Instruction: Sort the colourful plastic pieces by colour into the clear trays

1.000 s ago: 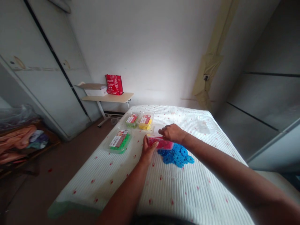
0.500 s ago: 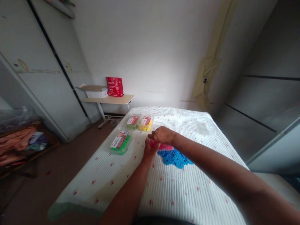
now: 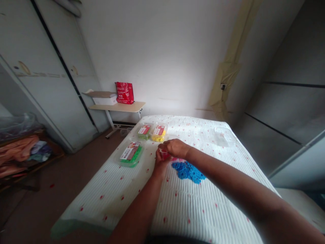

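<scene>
My left hand (image 3: 161,159) is closed around the near left side of a small clear plastic box with pink-red pieces (image 3: 165,155) in it, mostly hidden by my hands. Over its top lies my right hand (image 3: 176,148), fingers curled down onto the box's edge beside my left fingertips. More pink pieces (image 3: 177,159) show below my right hand; whether they lie inside the box I cannot tell. Just nearer to me, a loose heap of blue flower-shaped plastic pieces (image 3: 189,172) lies on the white ribbed cover, partly behind my right forearm.
Left of my hands stand lidded clear boxes: one with green pieces (image 3: 130,155), a smaller green one (image 3: 144,131) and a yellow one (image 3: 158,133). A clear plastic container (image 3: 224,137) sits at the far right. Behind, a small table (image 3: 124,107) carries a red bag (image 3: 124,93).
My hands have shifted slightly left, still together on the box. Less of the pink pieces shows below my right hand. The other boxes and the blue heap stay in place.
</scene>
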Demonstrator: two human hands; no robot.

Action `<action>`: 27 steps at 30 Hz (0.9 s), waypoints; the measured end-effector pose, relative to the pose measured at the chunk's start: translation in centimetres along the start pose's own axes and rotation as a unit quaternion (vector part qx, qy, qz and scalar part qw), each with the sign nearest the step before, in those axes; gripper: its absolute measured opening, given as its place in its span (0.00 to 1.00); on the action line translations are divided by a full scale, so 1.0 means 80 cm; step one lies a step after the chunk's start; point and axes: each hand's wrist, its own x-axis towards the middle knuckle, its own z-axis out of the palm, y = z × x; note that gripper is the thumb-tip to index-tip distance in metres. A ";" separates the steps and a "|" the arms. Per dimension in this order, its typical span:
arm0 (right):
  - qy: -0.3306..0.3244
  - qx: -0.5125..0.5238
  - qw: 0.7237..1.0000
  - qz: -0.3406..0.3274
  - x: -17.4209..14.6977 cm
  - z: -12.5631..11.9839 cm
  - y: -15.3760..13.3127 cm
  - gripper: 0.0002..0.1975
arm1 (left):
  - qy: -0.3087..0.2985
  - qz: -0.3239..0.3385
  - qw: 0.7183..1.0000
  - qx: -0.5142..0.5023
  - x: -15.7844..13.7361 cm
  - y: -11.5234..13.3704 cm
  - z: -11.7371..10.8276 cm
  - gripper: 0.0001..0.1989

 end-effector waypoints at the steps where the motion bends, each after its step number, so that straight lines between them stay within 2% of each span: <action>1: 0.004 0.007 1.000 0.023 -0.009 0.002 0.005 0.17 | -0.012 -0.008 1.000 -0.006 0.000 -0.002 0.000 0.33; 4: -0.006 0.033 0.991 0.129 -0.036 0.010 0.021 0.22 | -0.035 -0.019 0.999 -0.020 -0.001 -0.005 -0.002 0.34; 6: -0.018 0.069 0.980 0.188 -0.051 0.018 0.031 0.22 | -0.038 -0.020 0.999 -0.016 -0.001 -0.005 -0.003 0.35; 9: -0.025 0.126 0.947 0.294 -0.064 0.032 0.038 0.17 | -0.033 -0.019 0.999 -0.002 -0.002 -0.003 -0.003 0.37; 12: -0.041 0.154 0.911 0.380 -0.066 0.045 0.039 0.16 | -0.025 -0.016 1.000 0.010 -0.002 -0.003 -0.003 0.39; 17: -0.041 0.145 0.900 0.408 -0.064 0.055 0.037 0.16 | -0.023 -0.014 0.999 0.019 -0.002 -0.004 -0.005 0.41; 27: -0.051 0.087 0.899 0.426 -0.064 0.054 0.044 0.14 | -0.020 -0.010 0.999 0.044 -0.003 -0.007 -0.006 0.44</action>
